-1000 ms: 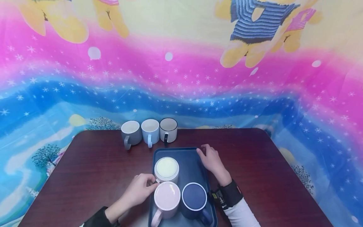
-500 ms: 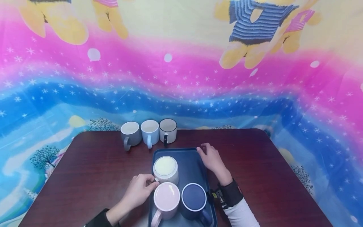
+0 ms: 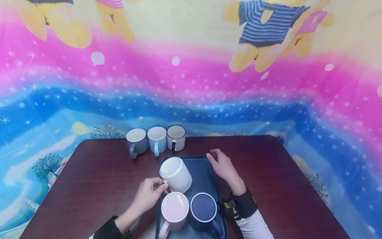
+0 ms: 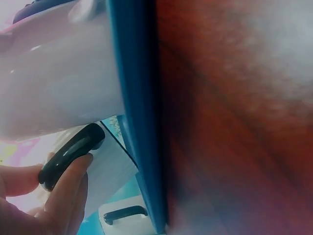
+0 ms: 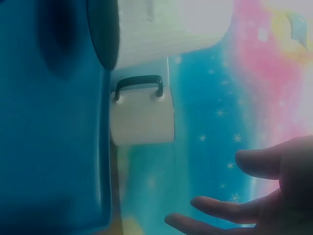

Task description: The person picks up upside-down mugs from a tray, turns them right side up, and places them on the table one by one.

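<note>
At the wrists, clearer than from the head, left hand [image 4: 55, 210] pinches black handle [image 4: 71, 154]; right hand [image 5: 288, 198] spreads.

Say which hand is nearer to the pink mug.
Left. The left hand is just beside the pink mug, to its left, pinching the black handle of the white mug. The right hand is farther away, by the tray's far right corner.

Dark red-brown table [image 3: 89, 186]. Near its far edge, ten to eleven o'clock: grey mug [image 3: 142, 144], pale blue mug [image 3: 162, 144], white dark-rimmed mug [image 3: 180, 143]; upright, handles roughly toward six. Snowflake-patterned cloth [image 3: 191, 99] beyond, twelve o'clock; printed striped-shirt figure [image 3: 262, 31], between one and two.
</note>
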The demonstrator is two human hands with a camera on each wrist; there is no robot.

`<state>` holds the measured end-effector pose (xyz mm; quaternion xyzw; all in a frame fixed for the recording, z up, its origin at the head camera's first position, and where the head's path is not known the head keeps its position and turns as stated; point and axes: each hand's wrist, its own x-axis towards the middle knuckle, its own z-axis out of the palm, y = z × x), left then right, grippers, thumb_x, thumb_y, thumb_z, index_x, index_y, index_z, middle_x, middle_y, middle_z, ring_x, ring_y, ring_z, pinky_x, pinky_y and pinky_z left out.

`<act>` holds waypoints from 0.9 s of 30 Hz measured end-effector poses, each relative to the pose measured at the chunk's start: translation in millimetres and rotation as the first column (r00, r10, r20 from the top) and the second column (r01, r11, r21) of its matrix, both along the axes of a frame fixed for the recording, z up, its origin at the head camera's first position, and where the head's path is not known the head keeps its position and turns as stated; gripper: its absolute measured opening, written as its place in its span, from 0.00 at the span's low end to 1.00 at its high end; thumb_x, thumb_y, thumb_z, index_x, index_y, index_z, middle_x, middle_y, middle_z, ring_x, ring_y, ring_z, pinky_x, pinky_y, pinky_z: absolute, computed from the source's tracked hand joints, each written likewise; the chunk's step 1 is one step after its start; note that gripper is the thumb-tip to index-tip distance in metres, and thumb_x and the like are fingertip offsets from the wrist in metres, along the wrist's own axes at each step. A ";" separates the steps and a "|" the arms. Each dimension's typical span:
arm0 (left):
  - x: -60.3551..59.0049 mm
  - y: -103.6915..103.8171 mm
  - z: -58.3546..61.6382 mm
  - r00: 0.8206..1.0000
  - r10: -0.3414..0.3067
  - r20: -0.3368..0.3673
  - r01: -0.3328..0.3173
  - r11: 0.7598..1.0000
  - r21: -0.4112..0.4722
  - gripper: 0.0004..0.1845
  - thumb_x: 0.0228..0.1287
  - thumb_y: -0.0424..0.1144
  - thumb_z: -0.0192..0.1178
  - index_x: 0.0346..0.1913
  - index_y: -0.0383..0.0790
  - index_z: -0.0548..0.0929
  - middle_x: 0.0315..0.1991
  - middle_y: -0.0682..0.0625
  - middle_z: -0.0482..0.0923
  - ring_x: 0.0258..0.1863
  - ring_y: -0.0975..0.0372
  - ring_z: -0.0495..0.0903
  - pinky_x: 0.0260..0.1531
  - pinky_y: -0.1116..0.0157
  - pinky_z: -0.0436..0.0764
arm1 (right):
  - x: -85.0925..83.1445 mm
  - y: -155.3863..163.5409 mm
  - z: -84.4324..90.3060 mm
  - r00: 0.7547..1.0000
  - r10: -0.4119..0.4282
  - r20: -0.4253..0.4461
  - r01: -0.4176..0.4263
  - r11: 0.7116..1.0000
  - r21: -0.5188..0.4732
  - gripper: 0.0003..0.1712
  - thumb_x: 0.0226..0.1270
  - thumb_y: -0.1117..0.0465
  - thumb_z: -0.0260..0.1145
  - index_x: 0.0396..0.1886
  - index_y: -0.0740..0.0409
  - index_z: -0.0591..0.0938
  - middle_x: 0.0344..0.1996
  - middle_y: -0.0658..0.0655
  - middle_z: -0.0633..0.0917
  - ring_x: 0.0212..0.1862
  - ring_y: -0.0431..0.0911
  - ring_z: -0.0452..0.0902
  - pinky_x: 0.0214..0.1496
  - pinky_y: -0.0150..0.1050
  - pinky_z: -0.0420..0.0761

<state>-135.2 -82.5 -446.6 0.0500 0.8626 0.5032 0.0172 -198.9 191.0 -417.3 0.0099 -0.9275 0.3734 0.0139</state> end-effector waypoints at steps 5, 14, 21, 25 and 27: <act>-5.5 4.5 4.8 1.000 0.014 0.007 -0.014 0.995 0.095 0.06 0.61 0.34 0.62 0.27 0.37 0.83 0.21 0.50 0.83 0.24 0.64 0.83 0.27 0.71 0.80 | 2.0 -1.7 4.2 1.000 0.000 0.000 0.000 1.000 -0.010 0.28 0.72 0.47 0.53 0.62 0.61 0.70 0.56 0.63 0.79 0.57 0.56 0.76 0.55 0.52 0.76; -17.1 12.1 16.3 0.999 0.045 0.023 -0.049 0.970 0.238 0.06 0.62 0.32 0.62 0.32 0.31 0.82 0.25 0.44 0.83 0.27 0.58 0.85 0.32 0.62 0.85 | 3.3 -4.8 8.7 1.000 0.017 -0.018 -0.017 1.000 0.004 0.28 0.72 0.46 0.54 0.62 0.61 0.71 0.55 0.62 0.79 0.56 0.55 0.76 0.55 0.51 0.77; -24.5 15.3 27.3 0.998 0.060 0.017 -0.062 0.964 0.257 0.06 0.64 0.32 0.59 0.35 0.30 0.83 0.27 0.44 0.82 0.31 0.59 0.84 0.35 0.61 0.85 | 6.1 -4.9 16.6 1.000 0.028 -0.002 -0.028 1.000 0.012 0.29 0.72 0.45 0.54 0.62 0.61 0.71 0.56 0.62 0.79 0.54 0.54 0.78 0.54 0.51 0.78; -27.4 17.9 32.7 0.998 0.059 0.016 -0.061 0.949 0.311 0.08 0.65 0.33 0.59 0.36 0.29 0.82 0.28 0.42 0.83 0.32 0.57 0.85 0.38 0.59 0.84 | 7.3 -5.5 20.8 1.000 0.021 0.004 -0.021 1.000 0.012 0.29 0.71 0.45 0.54 0.62 0.60 0.71 0.55 0.62 0.80 0.53 0.54 0.78 0.54 0.51 0.78; -28.4 19.0 34.8 0.998 0.061 0.011 -0.061 0.941 0.333 0.08 0.65 0.33 0.59 0.37 0.28 0.82 0.29 0.40 0.83 0.32 0.56 0.85 0.38 0.58 0.84 | 7.6 -5.7 22.3 1.000 0.020 0.011 -0.020 1.000 0.014 0.28 0.71 0.45 0.54 0.62 0.59 0.71 0.55 0.61 0.80 0.53 0.54 0.79 0.54 0.51 0.78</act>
